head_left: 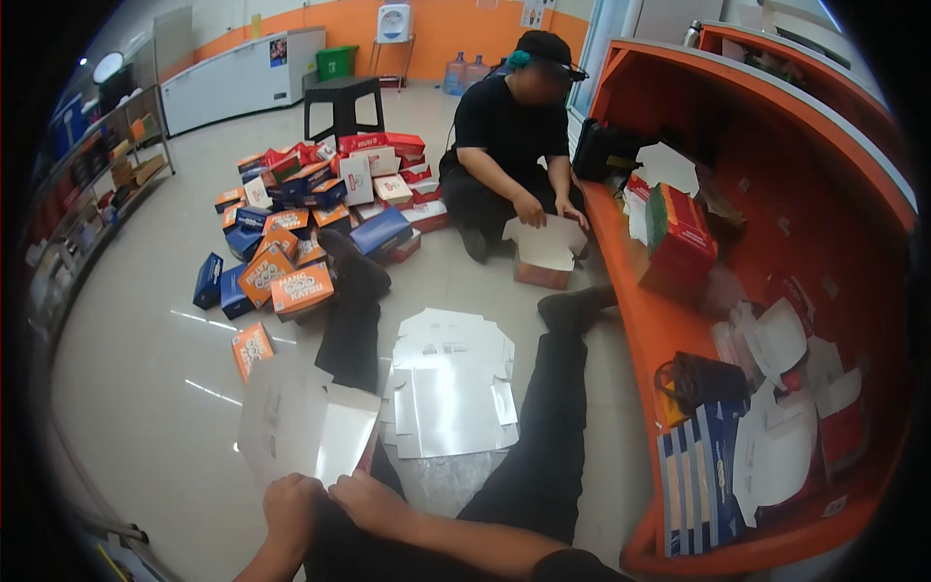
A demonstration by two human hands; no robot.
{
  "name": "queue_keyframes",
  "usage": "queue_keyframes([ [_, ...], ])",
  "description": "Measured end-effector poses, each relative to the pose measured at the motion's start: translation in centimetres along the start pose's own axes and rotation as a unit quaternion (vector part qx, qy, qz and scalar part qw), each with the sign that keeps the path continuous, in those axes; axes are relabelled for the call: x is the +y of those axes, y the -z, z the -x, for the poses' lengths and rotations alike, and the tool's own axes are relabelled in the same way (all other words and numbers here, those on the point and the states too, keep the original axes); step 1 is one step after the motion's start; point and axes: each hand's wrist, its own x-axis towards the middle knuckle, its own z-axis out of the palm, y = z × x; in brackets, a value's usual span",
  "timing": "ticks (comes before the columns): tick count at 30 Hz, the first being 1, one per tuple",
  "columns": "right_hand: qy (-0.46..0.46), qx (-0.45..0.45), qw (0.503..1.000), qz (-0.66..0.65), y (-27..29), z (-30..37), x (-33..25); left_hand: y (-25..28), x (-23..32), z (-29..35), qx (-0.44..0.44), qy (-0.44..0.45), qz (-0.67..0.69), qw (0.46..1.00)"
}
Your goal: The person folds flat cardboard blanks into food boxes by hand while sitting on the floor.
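Note:
A half-folded cardboard box [351,436], white inside with its lid flap raised, rests over my left leg. My left hand [291,506] is closed on its near edge. Right beside it, my right hand [367,500] grips the near corner of the same box, fingers curled over the wall. The fingertips of both hands are partly hidden. Between my outstretched legs lies a stack of flat white box blanks [451,403], with clear plastic [456,477] at its near end.
Folded orange, blue and red boxes [301,289] form a pile at the far left. A co-worker [509,126] sits ahead, both hands on an open box [545,254]. An orange shelf unit [635,320] holding more cardboard runs along my right. Behind the pile stands a black stool [341,94].

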Motion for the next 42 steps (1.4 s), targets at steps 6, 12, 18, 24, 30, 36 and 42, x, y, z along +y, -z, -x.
queue_keyframes([
  [6, -0.047, 0.046, 0.997, 0.029, 0.3, 0.1, 0.2, -1.1, 1.7, 0.9, 0.020, 0.022, 0.055, 0.998],
  [12, -0.061, 0.060, 0.996, -0.039, 2.5, -0.3, -1.0, -1.1, 3.2, 1.6, 0.062, -0.024, 0.080, 0.995],
  [18, 0.048, 0.079, 0.984, -0.155, 6.3, -1.1, -3.1, -3.3, 0.2, 0.6, 0.154, -0.088, 0.121, 0.977],
  [24, -0.059, 0.382, 0.919, -0.080, 12.7, -0.2, -1.2, -1.2, -0.8, -1.7, 0.272, -0.069, 0.282, 0.918],
  [30, -0.244, 0.318, 0.837, -0.373, 14.7, -0.7, 3.7, -6.2, -5.3, 1.3, 0.065, -0.048, 0.287, 0.955],
  [36, -0.229, 0.332, 0.812, -0.422, 15.8, 0.0, 4.0, -8.6, -1.8, -1.3, -0.001, -0.003, 0.567, 0.823],
  [42, -0.285, 0.308, 0.886, -0.199, 16.7, 2.1, 7.5, -9.1, 1.7, -4.3, -0.139, 0.052, 0.738, 0.658],
])
